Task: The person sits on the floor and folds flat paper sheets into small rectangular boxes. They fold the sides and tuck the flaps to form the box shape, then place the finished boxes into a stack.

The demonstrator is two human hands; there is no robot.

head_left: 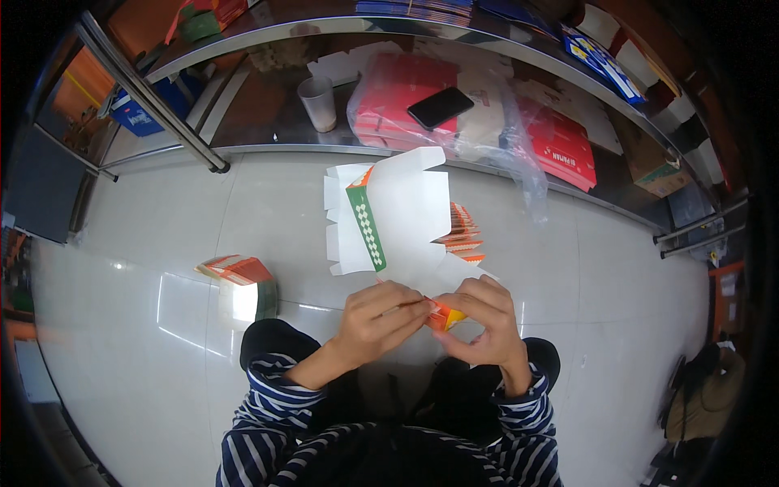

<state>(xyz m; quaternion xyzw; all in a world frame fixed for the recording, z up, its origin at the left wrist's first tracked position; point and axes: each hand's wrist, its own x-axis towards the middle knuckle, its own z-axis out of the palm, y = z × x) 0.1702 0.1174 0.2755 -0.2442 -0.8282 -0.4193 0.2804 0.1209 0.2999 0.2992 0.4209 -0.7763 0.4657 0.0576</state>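
Left hand [381, 318] and right hand [488, 321], fingers nearly closed, pinch the near orange end of a white-lined carton [412, 215]; gripping both sides probably steadies the fold. Carton spreads ahead, partly hiding an orange-edged stack [464, 226], perhaps set there for easy reach.

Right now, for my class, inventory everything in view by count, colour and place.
Carton: one, white, green and orange, centre
Folded piece: one, orange and yellow, below carton
Floor piles: two, partly orange, left and right of carton
Shelving: one unit, dark and silver, top
Cup: one, translucent, lower shelving
Bagged packs: uncountable, red and tan, lower shelving
Phone: one, black, on bagged packs
Neighbouring stack: one, red, right of packs
Upper stacks: several, mainly blue, upper shelving
Box: one, brown, shelving's right end
Container: one, blue, upper left
Bundle, unclear: one, tan, lower right
Left hand: one, bare, gripping piece
Right hand: one, bare, gripping piece
Sleeves: two, navy-white striped, bottom
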